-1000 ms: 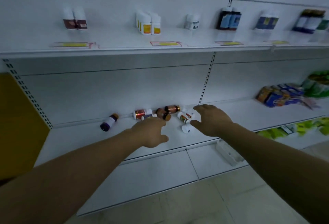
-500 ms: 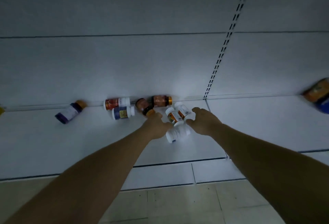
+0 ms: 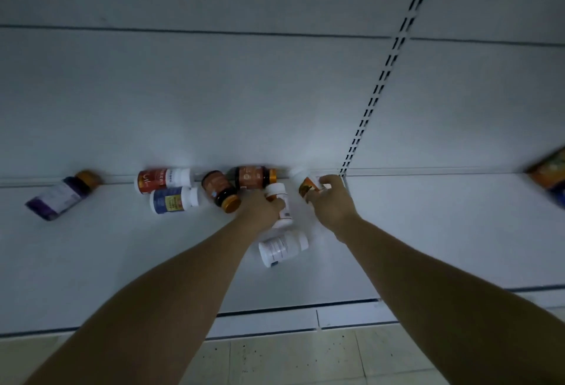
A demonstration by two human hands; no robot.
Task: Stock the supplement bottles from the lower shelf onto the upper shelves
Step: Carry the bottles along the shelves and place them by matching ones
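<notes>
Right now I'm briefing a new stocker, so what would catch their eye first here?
Two bare hands reach in over the white metal lower shelf: the left hand grips a white plastic bottle, the right hand an orange-labelled white bottle. Left of them amber and white bottles lie toppled; a purple-labelled bottle lies alone far left.

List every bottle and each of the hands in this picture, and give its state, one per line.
purple bottle: lying down, untouched
red-label bottle: lying down, capped
blue-label bottle: lying down, capped
front amber bottle: lying down, capped
rear amber bottle: lying down, capped
near white bottle: lying down, untouched
left hand: grips a white-capped bottle
right hand: grips an orange-label bottle
</notes>
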